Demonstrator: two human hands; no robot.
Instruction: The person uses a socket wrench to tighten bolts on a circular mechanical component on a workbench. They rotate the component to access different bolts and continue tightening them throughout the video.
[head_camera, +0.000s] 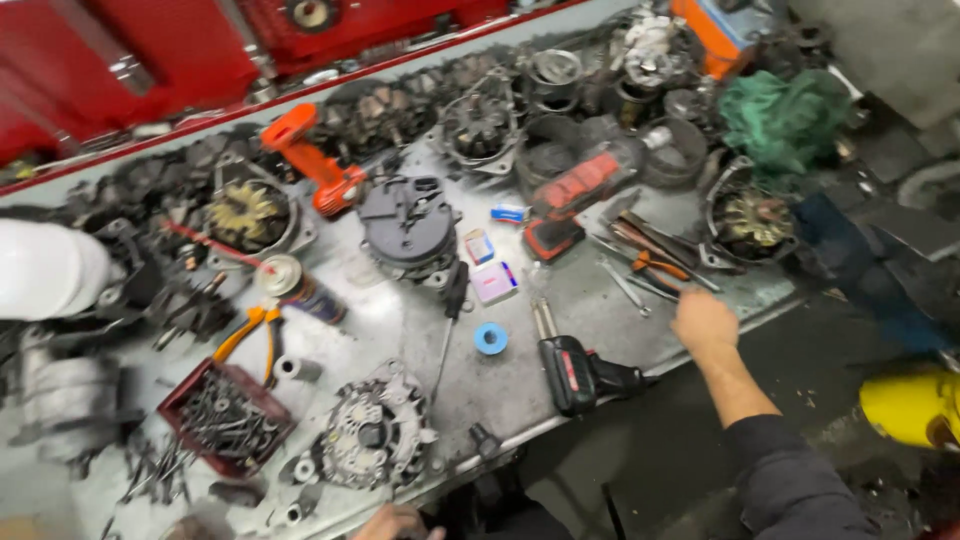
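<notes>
My right hand (703, 320) reaches over the right front edge of the metal workbench (520, 385), knuckles up and fingers curled. It sits just below a pile of hand tools with orange-handled pliers (655, 266); whether it grips anything is hidden. Only the top of my left hand (396, 521) shows at the bottom edge, below an alternator (374, 432). A black soldering gun (578, 372) lies between the two hands, near a blue tape roll (490, 339) and a long screwdriver (447, 330).
The bench also holds a red tray of bolts (226, 416), a spray can (298, 287), yellow-handled pliers (250, 332), a black alternator housing (408, 226), two red power tools (318, 165) (580, 192), a green rag (783, 118) and several alternator parts along the back. A yellow object (912, 408) sits at right.
</notes>
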